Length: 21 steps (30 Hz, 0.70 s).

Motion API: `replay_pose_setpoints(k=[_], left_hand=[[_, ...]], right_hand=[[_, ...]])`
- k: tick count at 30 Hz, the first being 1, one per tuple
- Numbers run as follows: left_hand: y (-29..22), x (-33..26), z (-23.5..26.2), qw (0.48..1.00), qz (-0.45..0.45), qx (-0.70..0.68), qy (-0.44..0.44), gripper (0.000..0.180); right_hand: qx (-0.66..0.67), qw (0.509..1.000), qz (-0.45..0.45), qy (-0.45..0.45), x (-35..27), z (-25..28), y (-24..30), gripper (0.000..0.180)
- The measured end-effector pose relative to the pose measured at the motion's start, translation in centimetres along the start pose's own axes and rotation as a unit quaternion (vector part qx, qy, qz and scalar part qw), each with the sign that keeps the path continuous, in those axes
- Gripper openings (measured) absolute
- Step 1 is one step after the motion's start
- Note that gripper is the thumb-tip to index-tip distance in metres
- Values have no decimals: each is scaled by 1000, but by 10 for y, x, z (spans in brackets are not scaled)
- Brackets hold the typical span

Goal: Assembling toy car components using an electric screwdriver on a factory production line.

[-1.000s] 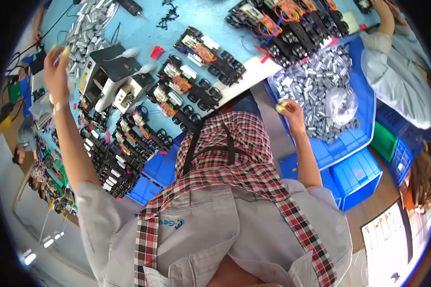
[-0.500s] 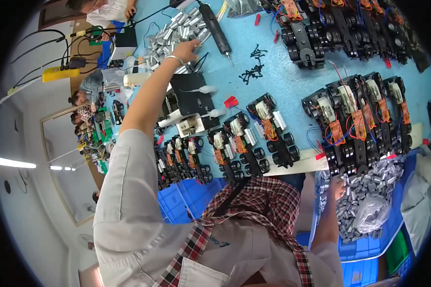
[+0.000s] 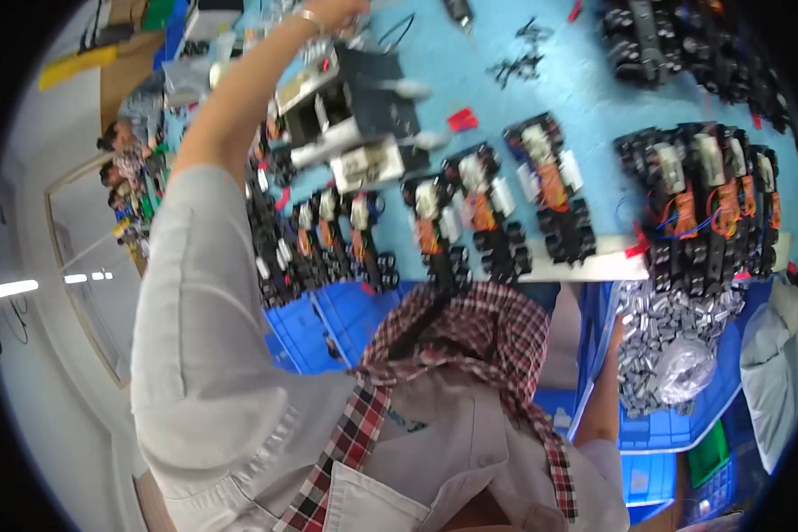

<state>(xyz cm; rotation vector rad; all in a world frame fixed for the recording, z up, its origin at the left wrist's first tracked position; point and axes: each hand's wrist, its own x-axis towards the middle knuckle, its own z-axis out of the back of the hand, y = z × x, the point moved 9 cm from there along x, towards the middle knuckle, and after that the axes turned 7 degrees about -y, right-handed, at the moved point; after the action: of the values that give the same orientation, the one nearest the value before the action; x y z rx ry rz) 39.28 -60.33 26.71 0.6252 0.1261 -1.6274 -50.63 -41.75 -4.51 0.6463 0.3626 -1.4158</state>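
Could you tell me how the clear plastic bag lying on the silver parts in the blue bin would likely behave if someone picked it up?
The clear plastic bag looks crumpled and thin, so probably floppy and light. Its glossy film may be slippery, and it might snag on the small silver parts beneath it.

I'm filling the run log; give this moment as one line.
left hand: reaching far over light-blue table, grip unclear | right hand: hidden beside blue bin of silver metal cylinders | black toy-car chassis: rows untouched

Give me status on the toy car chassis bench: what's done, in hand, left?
Done: rows of wired chassis lie on the blue table. In hand: left hand reaches to the table's far edge; its grip is cut off. Right hand is hidden by the bin. Left: the blue bin holds many silver motors.
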Motion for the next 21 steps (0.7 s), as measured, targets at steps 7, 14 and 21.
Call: replay_pose_setpoints(k=[7, 14, 21], left_hand=[[71, -155, 90, 848, 262, -335, -314, 52], [-137, -372, 12, 554, 423, -664, -269, 25], [-267, -369, -29, 684, 376, -578, -238, 34]], right_hand=[[497, 829, -128, -221, -80, 217, 132, 37], [598, 764, 102, 220, -181, 180, 514, 35], [275, 866, 415, -38, -207, 145, 632, 38]])
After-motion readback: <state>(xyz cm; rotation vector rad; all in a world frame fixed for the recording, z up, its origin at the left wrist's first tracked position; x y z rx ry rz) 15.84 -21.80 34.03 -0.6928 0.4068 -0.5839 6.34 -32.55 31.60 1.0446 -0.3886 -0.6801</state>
